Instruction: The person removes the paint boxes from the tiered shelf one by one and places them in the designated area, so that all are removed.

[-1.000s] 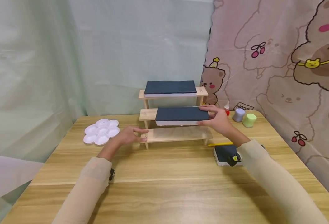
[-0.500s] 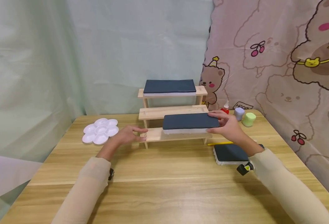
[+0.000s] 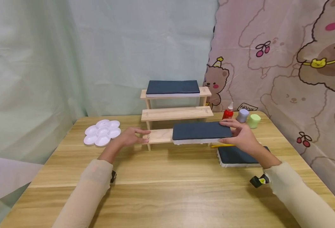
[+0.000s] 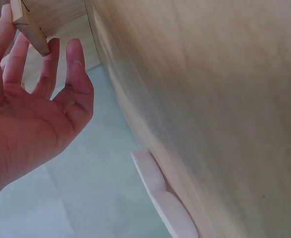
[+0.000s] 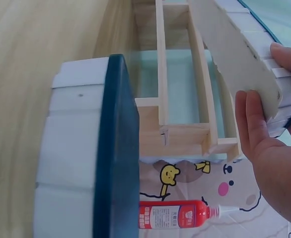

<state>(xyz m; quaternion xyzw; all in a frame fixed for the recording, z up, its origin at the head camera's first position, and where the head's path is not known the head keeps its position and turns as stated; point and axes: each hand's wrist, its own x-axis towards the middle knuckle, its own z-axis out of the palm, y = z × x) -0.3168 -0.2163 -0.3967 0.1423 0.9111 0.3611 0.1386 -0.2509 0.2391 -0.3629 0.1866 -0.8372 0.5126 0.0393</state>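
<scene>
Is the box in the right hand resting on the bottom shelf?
No: the right wrist view shows the right hand holding the box with its underside exposed, apart from the bottom shelf.

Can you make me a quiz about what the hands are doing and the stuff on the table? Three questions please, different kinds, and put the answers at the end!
1. Pick one: what is the right hand holding?
A) a red bottle
B) a dark-topped white box
C) a flower-shaped palette

2. True or false: the left hand is touching the end of the bottom wooden shelf.

3. Fill in the blank: at the back right of the table, a light purple jar stands next to a ____ one.

Key:
1. B
2. True
3. Green (the green jar)
</scene>
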